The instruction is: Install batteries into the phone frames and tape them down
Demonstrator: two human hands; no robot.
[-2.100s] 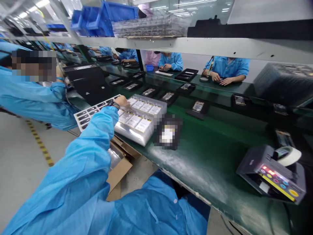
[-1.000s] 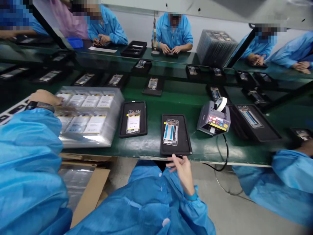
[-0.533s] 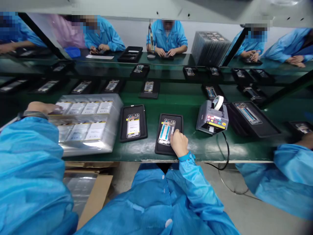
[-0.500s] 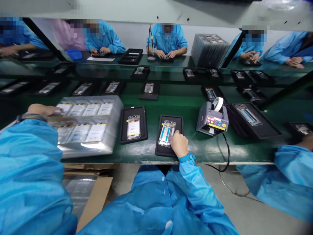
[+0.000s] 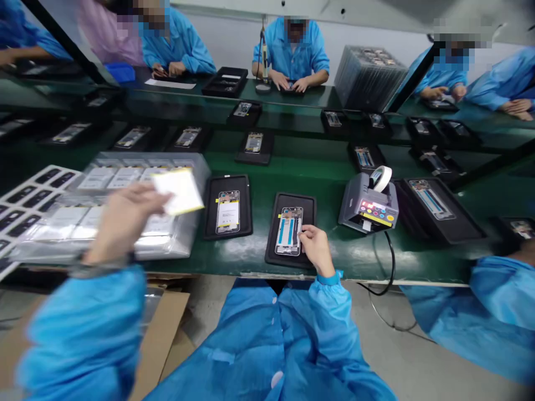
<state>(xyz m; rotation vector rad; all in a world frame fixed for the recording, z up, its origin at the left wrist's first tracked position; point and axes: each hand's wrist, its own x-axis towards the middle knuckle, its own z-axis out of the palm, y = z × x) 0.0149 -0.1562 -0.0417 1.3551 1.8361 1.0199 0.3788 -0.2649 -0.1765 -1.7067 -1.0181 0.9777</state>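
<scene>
My left hand [image 5: 129,214], blurred by motion, pinches a white phone battery [image 5: 180,191] with yellow edges by its left side. It is held up above the right part of a clear plastic tray [image 5: 190,225] that carries rows of similar batteries. My right hand [image 5: 316,249] has its fingers closed at the right edge of a phone frame [image 5: 288,233] with blue strips, lying in a black tray [image 5: 273,257]. The fingertips partly cover that edge. Left of it, a second black tray [image 5: 210,223] bears a phone frame with a white battery [image 5: 228,216] in it.
A grey tape dispenser [image 5: 368,203] with a cable stands on the right. A white sheet with dark rectangles [image 5: 37,197] lies at far left. Black trays with phone frames [image 5: 253,143] line the bench behind. Co-workers in blue [image 5: 290,53] sit opposite; a blue sleeve [image 5: 501,295] is at right.
My left hand has come up and right from the plastic tray, bringing a battery with it. My right hand stays at the phone frame's right edge. The view has shifted slightly.
</scene>
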